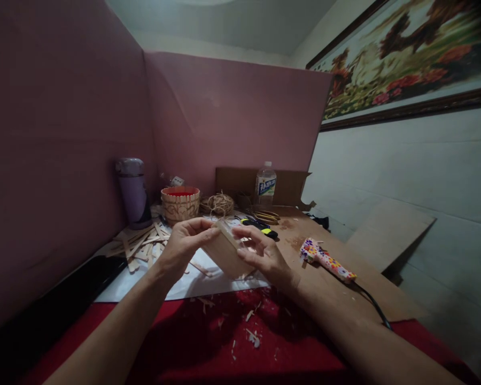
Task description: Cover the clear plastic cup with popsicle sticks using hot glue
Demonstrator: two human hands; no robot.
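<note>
Between my two hands is a tan, box-like piece with a glossy, translucent upper edge; its exact kind is unclear. It is tilted above the white sheet. My left hand pinches its upper left corner between thumb and fingers. At the right side, my right hand grips it with thumb and bent fingers. Craft sticks lie scattered on the sheet to the left. Beyond my hands stands a round container faced with wooden sticks, red inside, with twine around it.
A coil of twine, black-and-yellow pliers and a water bottle are at the back. A floral glue gun with its cord lies right. A purple tumbler stands left. Wood scraps litter the red cloth.
</note>
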